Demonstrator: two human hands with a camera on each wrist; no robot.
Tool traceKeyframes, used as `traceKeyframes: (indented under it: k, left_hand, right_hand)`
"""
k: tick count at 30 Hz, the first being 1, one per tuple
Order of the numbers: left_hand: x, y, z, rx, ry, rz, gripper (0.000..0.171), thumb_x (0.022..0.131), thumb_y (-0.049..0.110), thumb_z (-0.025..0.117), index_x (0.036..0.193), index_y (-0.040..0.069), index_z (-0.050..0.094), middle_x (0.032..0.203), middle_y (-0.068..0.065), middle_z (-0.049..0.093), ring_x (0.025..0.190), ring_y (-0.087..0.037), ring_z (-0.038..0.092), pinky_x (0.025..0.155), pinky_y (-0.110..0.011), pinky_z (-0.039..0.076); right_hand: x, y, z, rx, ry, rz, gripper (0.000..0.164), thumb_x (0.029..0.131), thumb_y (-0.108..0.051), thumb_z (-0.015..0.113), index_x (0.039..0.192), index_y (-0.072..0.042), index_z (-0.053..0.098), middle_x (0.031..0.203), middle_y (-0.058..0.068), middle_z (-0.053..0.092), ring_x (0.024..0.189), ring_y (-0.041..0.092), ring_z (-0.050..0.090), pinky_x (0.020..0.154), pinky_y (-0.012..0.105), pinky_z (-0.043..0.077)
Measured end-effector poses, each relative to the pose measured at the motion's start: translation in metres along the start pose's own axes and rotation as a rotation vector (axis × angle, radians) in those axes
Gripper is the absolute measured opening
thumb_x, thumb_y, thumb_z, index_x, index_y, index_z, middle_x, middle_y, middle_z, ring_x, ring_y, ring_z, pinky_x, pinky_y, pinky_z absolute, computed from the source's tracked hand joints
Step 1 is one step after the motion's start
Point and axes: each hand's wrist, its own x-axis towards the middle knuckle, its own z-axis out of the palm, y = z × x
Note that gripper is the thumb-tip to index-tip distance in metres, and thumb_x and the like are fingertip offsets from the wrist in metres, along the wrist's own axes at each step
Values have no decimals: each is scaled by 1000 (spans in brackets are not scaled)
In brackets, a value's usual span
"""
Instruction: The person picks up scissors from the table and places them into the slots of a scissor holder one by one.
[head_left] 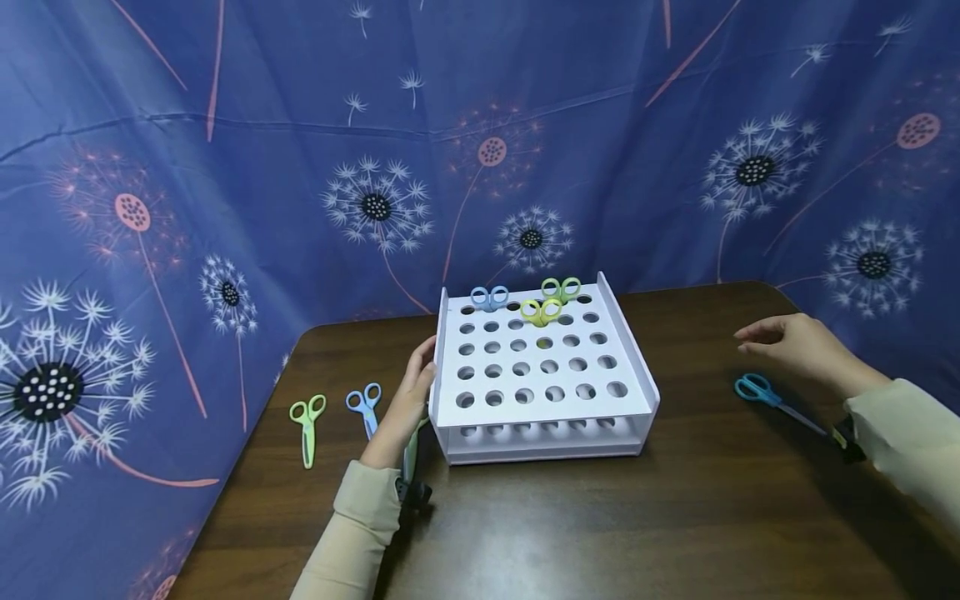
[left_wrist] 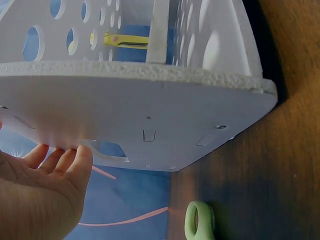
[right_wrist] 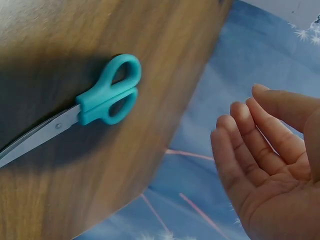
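Left hand (head_left: 408, 397), fingers relaxed, is touching the white rack (head_left: 537, 381) at its nine o'clock side; right hand (head_left: 810, 352), loosely cupped and empty, is hovering toward three, teal scissors (right_wrist: 84, 108) lying at the hand's seven o'clock. Blue scissors (head_left: 490, 303) are standing in the rack toward eleven, yellow scissors (head_left: 541, 318) and green scissors (head_left: 561, 294) toward twelve. Light-green scissors (head_left: 308, 440) and light-blue scissors (head_left: 367, 407) are lying on the table (head_left: 540, 533), past nine.

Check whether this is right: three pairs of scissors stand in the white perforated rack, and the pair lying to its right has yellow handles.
Not quite: the scissors lying right of the white perforated rack have teal handles, not yellow, as the right wrist view shows. Three pairs do stand in it: blue scissors, green scissors and yellow scissors.
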Motion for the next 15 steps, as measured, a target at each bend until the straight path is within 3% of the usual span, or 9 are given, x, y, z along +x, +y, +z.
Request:
traceKeyframes:
  k: [7,15]
  left_hand:
    - [0,0,-1,-21,0,1,52,106,23,31,153,10,17,156,-17,22,141,-32,27,111,-49,26]
    - [0,-3,-1,-27,-15,-12,51,106,26,31,154,13,17,156,-15,22,142,-32,26,111,-50,26]
  right_hand:
    - [-1,8,4,2,1,-1,42,96,-33,59,118,2,66,119,32,61,101,47,59,71,47,50]
    - [-1,19,16,67,-78,14,50,94,-37,62,123,5,61,120,30,61,104,44,59,74,45,51]
